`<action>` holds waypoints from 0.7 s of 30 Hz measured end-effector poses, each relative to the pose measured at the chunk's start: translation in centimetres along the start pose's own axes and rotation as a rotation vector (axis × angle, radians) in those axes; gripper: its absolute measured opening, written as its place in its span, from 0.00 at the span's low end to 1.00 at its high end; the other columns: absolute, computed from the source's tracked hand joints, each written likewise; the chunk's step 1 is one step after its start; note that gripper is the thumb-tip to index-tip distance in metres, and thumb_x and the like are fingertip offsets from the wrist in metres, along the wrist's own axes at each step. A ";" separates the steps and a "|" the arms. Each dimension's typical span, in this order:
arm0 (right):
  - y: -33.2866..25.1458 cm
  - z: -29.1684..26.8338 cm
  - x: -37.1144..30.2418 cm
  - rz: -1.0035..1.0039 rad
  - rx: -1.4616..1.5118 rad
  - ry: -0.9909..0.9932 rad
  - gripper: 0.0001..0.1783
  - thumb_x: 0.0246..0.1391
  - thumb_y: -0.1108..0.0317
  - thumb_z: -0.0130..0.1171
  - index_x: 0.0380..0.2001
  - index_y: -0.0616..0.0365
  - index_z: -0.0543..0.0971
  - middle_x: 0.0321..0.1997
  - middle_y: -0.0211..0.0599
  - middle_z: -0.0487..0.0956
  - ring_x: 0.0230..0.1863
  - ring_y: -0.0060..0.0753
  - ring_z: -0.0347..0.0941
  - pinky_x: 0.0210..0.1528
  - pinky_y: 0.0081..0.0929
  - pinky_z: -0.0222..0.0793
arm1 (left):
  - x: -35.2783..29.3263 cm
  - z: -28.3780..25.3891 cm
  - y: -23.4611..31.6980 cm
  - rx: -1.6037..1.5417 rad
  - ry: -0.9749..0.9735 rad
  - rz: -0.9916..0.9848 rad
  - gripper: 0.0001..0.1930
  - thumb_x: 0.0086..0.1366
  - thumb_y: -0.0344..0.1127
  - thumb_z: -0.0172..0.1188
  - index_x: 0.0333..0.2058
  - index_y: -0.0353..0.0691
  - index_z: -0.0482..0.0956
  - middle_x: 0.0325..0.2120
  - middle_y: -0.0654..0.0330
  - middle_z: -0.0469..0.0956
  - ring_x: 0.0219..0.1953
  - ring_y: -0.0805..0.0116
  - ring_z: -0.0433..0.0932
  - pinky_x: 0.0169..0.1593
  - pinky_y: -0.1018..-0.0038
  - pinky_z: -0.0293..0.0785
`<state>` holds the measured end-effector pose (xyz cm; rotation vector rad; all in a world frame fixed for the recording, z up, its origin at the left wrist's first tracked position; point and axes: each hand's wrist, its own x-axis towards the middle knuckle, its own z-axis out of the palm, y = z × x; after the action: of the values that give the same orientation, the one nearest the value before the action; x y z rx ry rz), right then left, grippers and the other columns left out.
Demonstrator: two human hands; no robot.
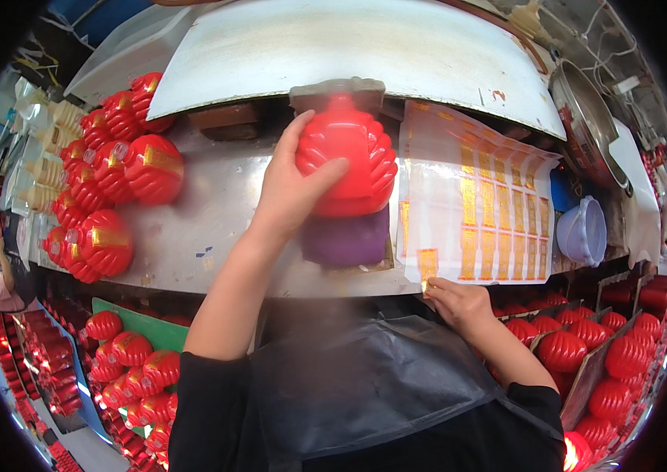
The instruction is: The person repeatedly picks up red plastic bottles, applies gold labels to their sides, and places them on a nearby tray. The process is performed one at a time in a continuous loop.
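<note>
A bulbous red bottle (357,169) with ridged sides lies in front of me, its neck against a grey block (339,93). My left hand (290,177) grips its left side, the thumb across the upper face. A smooth, unlabelled panel faces up, and a purple cloth (347,238) lies under the near end. At the table's front edge, my right hand (457,303) pinches the lower end of a gold label (428,266). Just beyond that hand, the backing sheet (437,173) carries rows of gold labels (498,212), with its left part mostly bare.
Red bottles with gold labels (156,169) cluster at the table's left. A white board (349,43) spans the back. On the right are a lavender bucket (582,230) and a metal basin (593,98). Below the table, more red bottles fill crates (561,350) on both sides.
</note>
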<state>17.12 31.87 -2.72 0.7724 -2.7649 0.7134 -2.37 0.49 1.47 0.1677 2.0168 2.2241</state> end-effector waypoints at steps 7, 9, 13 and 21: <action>1.5 -8.0 12.6 0.943 0.881 -0.210 0.15 0.64 0.61 0.70 0.38 0.66 0.89 0.24 0.29 0.83 0.26 0.14 0.77 0.26 0.18 0.69 | 0.0 0.1 0.0 0.016 0.007 -0.008 0.47 0.63 0.35 0.74 0.75 0.35 0.56 0.67 0.50 0.68 0.66 0.62 0.71 0.70 0.65 0.68; 1.3 -9.2 17.0 0.825 0.929 -0.158 0.16 0.63 0.61 0.70 0.37 0.67 0.89 0.22 0.28 0.82 0.22 0.11 0.72 0.23 0.16 0.65 | -0.1 0.0 0.3 0.146 0.021 0.035 0.47 0.63 0.36 0.74 0.75 0.36 0.56 0.68 0.49 0.66 0.68 0.61 0.69 0.71 0.64 0.67; -1.1 -9.0 22.8 0.324 0.690 0.067 0.13 0.65 0.66 0.66 0.37 0.69 0.87 0.23 0.28 0.83 0.21 0.17 0.79 0.23 0.20 0.70 | -0.1 -0.2 1.3 0.314 0.033 0.101 0.48 0.64 0.39 0.73 0.76 0.38 0.55 0.70 0.48 0.63 0.70 0.60 0.66 0.71 0.63 0.65; -3.9 -3.4 23.5 -0.403 -0.309 0.104 0.11 0.51 0.74 0.70 0.39 0.60 0.86 0.43 0.42 0.88 0.23 0.29 0.80 0.23 0.26 0.72 | 2.2 0.1 2.4 0.277 0.075 0.131 0.35 0.62 0.44 0.71 0.65 0.35 0.71 0.58 0.48 0.76 0.61 0.54 0.76 0.64 0.62 0.72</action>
<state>-0.58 20.27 8.71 1.1328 -2.4277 0.2345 -4.61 0.72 3.84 0.2549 2.4140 2.0390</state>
